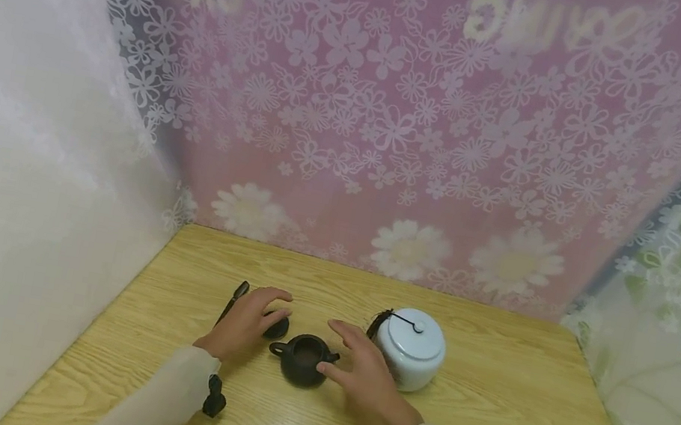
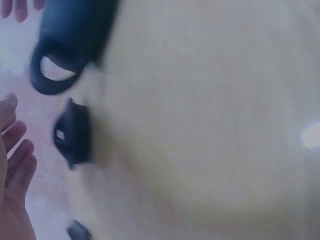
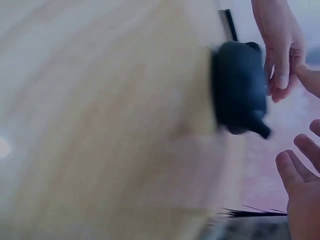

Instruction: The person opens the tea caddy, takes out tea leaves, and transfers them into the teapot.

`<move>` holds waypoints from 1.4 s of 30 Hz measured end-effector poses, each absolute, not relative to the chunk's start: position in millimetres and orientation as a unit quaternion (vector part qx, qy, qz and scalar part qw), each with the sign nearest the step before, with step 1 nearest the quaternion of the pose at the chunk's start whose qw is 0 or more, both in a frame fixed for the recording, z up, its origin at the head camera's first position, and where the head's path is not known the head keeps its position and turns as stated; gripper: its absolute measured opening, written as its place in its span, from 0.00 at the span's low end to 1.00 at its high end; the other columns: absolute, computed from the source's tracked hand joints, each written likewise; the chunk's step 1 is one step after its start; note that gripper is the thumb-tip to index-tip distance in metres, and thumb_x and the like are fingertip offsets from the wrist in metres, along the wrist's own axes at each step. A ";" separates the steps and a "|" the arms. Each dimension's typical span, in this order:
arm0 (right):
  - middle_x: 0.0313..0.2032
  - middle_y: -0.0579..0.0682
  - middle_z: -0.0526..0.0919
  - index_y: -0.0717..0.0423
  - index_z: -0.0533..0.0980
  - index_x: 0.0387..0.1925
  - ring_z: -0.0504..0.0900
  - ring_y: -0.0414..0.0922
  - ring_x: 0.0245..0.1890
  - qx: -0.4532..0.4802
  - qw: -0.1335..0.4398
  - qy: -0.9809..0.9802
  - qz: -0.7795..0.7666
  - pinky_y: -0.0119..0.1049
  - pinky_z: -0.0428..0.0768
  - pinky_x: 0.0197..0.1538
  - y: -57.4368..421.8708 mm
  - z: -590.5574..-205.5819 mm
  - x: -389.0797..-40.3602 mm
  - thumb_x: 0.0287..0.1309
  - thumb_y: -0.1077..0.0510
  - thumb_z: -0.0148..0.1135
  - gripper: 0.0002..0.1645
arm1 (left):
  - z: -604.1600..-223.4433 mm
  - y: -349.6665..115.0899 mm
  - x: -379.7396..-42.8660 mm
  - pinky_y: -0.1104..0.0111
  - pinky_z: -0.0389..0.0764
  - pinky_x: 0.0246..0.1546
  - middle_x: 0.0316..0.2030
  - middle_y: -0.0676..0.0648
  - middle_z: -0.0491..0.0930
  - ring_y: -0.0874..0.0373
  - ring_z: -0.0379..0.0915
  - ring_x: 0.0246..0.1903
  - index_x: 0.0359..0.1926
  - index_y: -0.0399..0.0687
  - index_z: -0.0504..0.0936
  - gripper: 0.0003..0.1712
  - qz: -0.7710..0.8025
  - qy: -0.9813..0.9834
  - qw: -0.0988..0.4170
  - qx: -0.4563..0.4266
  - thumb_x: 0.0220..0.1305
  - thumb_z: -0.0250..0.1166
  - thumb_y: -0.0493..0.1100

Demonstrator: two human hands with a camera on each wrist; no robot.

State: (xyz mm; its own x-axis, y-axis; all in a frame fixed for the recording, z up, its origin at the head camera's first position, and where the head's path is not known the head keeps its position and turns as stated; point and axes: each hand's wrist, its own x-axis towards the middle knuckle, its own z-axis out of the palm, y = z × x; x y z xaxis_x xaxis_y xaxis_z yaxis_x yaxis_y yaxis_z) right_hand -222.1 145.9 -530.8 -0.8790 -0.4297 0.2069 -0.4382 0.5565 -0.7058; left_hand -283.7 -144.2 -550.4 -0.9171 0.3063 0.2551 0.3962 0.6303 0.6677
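A small dark teapot (image 1: 304, 360) stands upright with its top uncovered, its loop handle to the left and its spout to the right. Left of it and slightly farther back, the dark teapot lid (image 1: 276, 326) lies on the table. My left hand (image 1: 244, 323) hovers beside the lid, fingers loosely bent; the left wrist view shows a gap between this hand and the lid (image 2: 79, 134). Beside the spout is my right hand (image 1: 370, 373), fingers spread, holding nothing. Its thumb overlaps the pot in the head view, but the right wrist view shows it apart from the teapot (image 3: 240, 87).
A pale lidded jar (image 1: 412, 366) with a dark cord and tassel stands just right of my right hand. Partly behind my left hand lies a thin dark tool (image 1: 237, 293) with a broad end. Flower-patterned curtains (image 1: 357, 117) bound the wooden table (image 1: 511, 410) behind and at the sides.
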 end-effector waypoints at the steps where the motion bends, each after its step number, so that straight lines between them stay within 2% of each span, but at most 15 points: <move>1: 0.78 0.54 0.72 0.50 0.69 0.81 0.79 0.61 0.71 0.253 0.016 -0.884 0.392 0.61 0.83 0.67 146.8 -525.2 -221.8 0.68 0.47 0.78 0.46 | -545.0 -141.7 -285.0 0.44 0.82 0.67 0.67 0.46 0.83 0.45 0.79 0.68 0.68 0.51 0.84 0.22 -0.381 -0.900 0.059 -0.201 0.80 0.69 0.49; 4: 0.78 0.54 0.73 0.51 0.69 0.81 0.76 0.59 0.75 0.271 0.053 -0.891 0.361 0.61 0.82 0.68 151.9 -511.1 -222.4 0.68 0.47 0.78 0.46 | -532.6 -133.2 -289.6 0.45 0.81 0.69 0.66 0.49 0.84 0.47 0.78 0.69 0.68 0.55 0.84 0.22 -0.359 -0.904 0.073 -0.221 0.79 0.68 0.52; 9: 0.78 0.56 0.73 0.52 0.69 0.81 0.73 0.61 0.77 0.286 0.108 -0.894 0.327 0.66 0.79 0.70 166.7 -491.3 -226.5 0.67 0.48 0.79 0.48 | -511.3 -115.6 -297.3 0.46 0.81 0.68 0.66 0.48 0.84 0.48 0.80 0.68 0.69 0.54 0.83 0.22 -0.348 -0.896 0.080 -0.264 0.80 0.67 0.52; 16: 0.78 0.59 0.72 0.52 0.67 0.82 0.74 0.63 0.75 0.269 0.146 -0.894 0.326 0.69 0.79 0.69 195.6 -467.4 -232.7 0.66 0.50 0.80 0.49 | -487.0 -87.9 -304.6 0.48 0.79 0.71 0.69 0.47 0.83 0.48 0.78 0.70 0.72 0.54 0.82 0.25 -0.329 -0.891 0.070 -0.304 0.81 0.66 0.54; 23: 0.80 0.59 0.68 0.44 0.65 0.84 0.78 0.65 0.70 0.221 0.123 -0.896 0.365 0.73 0.78 0.66 230.8 -457.0 -240.2 0.70 0.47 0.76 0.48 | -468.8 -57.6 -309.1 0.50 0.78 0.73 0.69 0.48 0.83 0.49 0.77 0.71 0.73 0.52 0.82 0.26 -0.310 -0.880 0.086 -0.349 0.81 0.66 0.54; 28: 0.82 0.59 0.66 0.42 0.64 0.85 0.74 0.67 0.73 0.191 0.114 -0.901 0.372 0.76 0.73 0.69 247.8 -456.2 -241.3 0.71 0.44 0.75 0.48 | -457.5 -37.1 -310.7 0.52 0.76 0.75 0.72 0.48 0.81 0.50 0.75 0.73 0.75 0.53 0.80 0.27 -0.314 -0.869 0.082 -0.373 0.82 0.65 0.54; 35: 0.84 0.59 0.62 0.40 0.62 0.86 0.61 0.68 0.82 0.166 0.103 -0.909 0.367 0.80 0.66 0.71 271.5 -467.6 -244.1 0.72 0.42 0.73 0.48 | -449.7 -8.5 -311.9 0.58 0.78 0.74 0.68 0.49 0.84 0.54 0.78 0.70 0.73 0.52 0.81 0.26 -0.314 -0.853 0.092 -0.407 0.81 0.66 0.53; 38: 0.84 0.59 0.62 0.40 0.61 0.86 0.60 0.69 0.82 0.154 0.102 -0.914 0.362 0.82 0.65 0.70 280.8 -473.1 -244.8 0.72 0.42 0.73 0.50 | -447.1 3.2 -312.7 0.60 0.79 0.73 0.67 0.50 0.85 0.56 0.79 0.69 0.73 0.53 0.81 0.26 -0.306 -0.851 0.095 -0.416 0.81 0.66 0.53; 42: 0.84 0.60 0.61 0.42 0.60 0.86 0.61 0.69 0.81 0.149 0.097 -0.913 0.367 0.79 0.67 0.71 290.2 -482.6 -244.9 0.71 0.41 0.74 0.52 | -443.0 17.0 -312.3 0.61 0.78 0.73 0.67 0.50 0.85 0.55 0.79 0.69 0.73 0.53 0.81 0.26 -0.299 -0.848 0.089 -0.428 0.81 0.66 0.54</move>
